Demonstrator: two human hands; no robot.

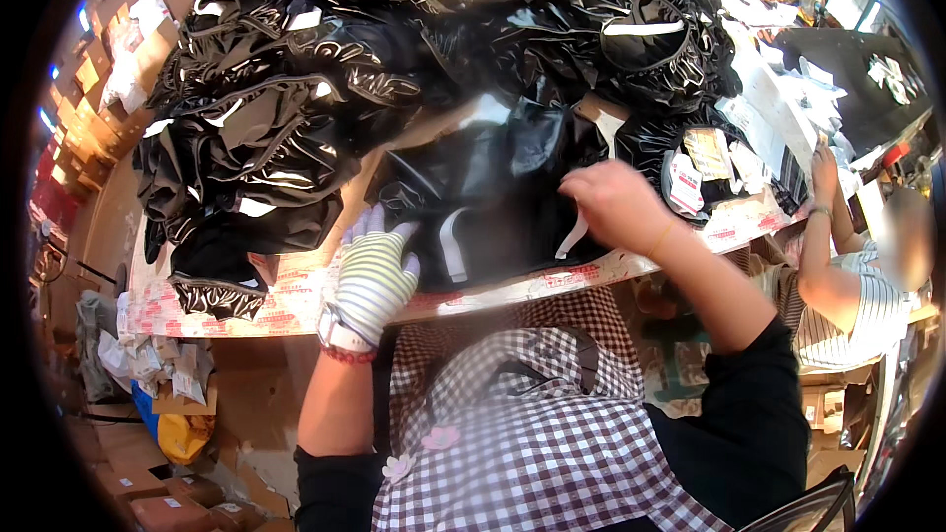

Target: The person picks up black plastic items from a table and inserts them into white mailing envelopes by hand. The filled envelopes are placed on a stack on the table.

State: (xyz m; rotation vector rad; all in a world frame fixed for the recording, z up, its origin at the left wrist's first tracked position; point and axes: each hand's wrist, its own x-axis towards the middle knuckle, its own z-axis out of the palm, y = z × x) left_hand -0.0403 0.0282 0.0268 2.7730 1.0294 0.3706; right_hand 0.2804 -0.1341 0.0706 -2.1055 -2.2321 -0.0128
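Observation:
A shiny black garment [488, 229] lies spread at the table's near edge, with a curved white strip [451, 245] on it. My left hand [373, 270], in a striped glove, rests with its fingers apart on the garment's left edge. Bare, my right hand [610, 199] is bent over the garment's right side, above a second white strip [573, 236]; its fingertips are blurred, so whether they pinch anything is unclear. Crumpled black garments [251, 140] with white tags are heaped to the left and across the back. Printed tags [686, 181] lie on black cloth right of my right hand.
The table edge [288, 310] is covered with red-printed tape. A co-worker [850, 273] is at the right, hands near white packets [813, 100]. Cardboard boxes [89, 133] are stacked at the far left; more boxes and a yellow bag [185, 437] lie below the table.

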